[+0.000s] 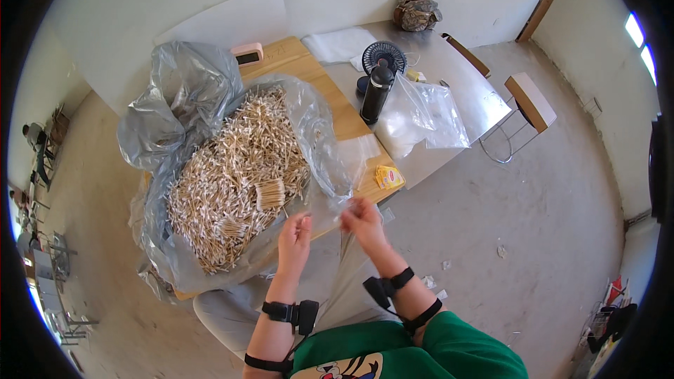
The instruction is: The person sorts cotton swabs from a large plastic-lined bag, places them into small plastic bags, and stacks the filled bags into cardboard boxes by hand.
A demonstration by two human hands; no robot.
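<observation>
A big heap of wooden-stemmed cotton swabs (235, 175) lies in an opened clear plastic bag (182, 98) on a wooden table (330, 98). My left hand (295, 237) and my right hand (361, 219) are raised at the table's near edge, just in front of the heap. Between them they pinch the edges of a small clear plastic bag (330, 210), which is hard to make out. A tidy bundle of swabs (269, 194) rests on top of the heap close to my left hand. Both wrists wear black straps.
A black bottle (374, 92) and a small black fan (384, 56) stand at the table's far right. Clear plastic bags (421, 116) lie on an adjoining grey table. A yellow packet (388, 177) sits at the near right corner. A stool (528, 102) stands on the concrete floor.
</observation>
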